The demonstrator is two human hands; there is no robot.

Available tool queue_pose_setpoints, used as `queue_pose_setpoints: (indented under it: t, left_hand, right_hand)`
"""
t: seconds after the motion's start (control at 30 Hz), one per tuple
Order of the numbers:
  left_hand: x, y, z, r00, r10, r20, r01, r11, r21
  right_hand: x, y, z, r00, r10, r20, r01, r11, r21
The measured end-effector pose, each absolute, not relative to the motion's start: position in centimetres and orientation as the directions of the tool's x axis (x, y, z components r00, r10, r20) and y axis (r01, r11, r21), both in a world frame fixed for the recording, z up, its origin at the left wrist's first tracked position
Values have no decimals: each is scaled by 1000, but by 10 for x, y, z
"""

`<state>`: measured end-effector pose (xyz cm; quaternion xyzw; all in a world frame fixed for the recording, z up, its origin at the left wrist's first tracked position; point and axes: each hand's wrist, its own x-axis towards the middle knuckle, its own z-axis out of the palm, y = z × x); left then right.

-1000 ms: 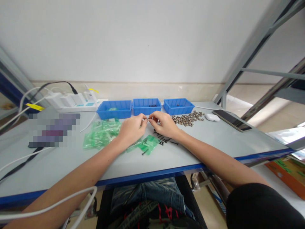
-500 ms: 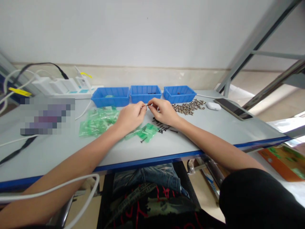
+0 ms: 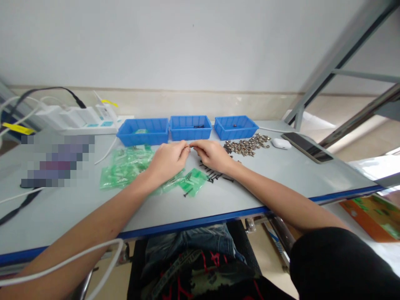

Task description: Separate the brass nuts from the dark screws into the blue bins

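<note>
My left hand [image 3: 170,160] and my right hand [image 3: 212,154] meet fingertip to fingertip in front of the middle blue bin [image 3: 190,134]. Both are closed in a pinch; what lies between the fingertips is too small to name. Green plastic packets [image 3: 125,168] are heaped left of and beneath my left forearm. One green packet [image 3: 195,183] lies just below the hands, a dark screw [image 3: 188,192] at its lower left. Several dark screws [image 3: 214,175] are scattered under my right hand. A pile of small metal pieces [image 3: 248,146] sits to its right.
A left blue bin [image 3: 143,139] and a right blue bin [image 3: 236,134] flank the middle one. White earbud case [image 3: 281,143] and phone [image 3: 308,148] lie at right. A power strip [image 3: 109,130] with plugs stands back left; a white cable [image 3: 78,254] crosses my left forearm.
The whole view has shifted, with the table now a little lower in it. Both hands remain joined at the fingertips, their fingers slightly repositioned.
</note>
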<state>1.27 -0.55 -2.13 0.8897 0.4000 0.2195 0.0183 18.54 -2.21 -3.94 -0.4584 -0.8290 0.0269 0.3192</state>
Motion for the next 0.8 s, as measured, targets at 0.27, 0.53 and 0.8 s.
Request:
queue_pose_setpoints:
  t: [0.27,0.53,0.8]
  left_hand:
    - [5,-1,-16,577,724,377,738,-660,138]
    - [8,1,-21,579,736,350,736,-657,164]
    - [12,-3,-26,583,734,348,686,-674,273]
  right_hand:
    - [175,-22,-37,-274,818,506,816,476,-328]
    - [174,-33,-27,-260,859,440,863,412,-294]
    - [174,-30,-31,-356,791,497,819,520,-242]
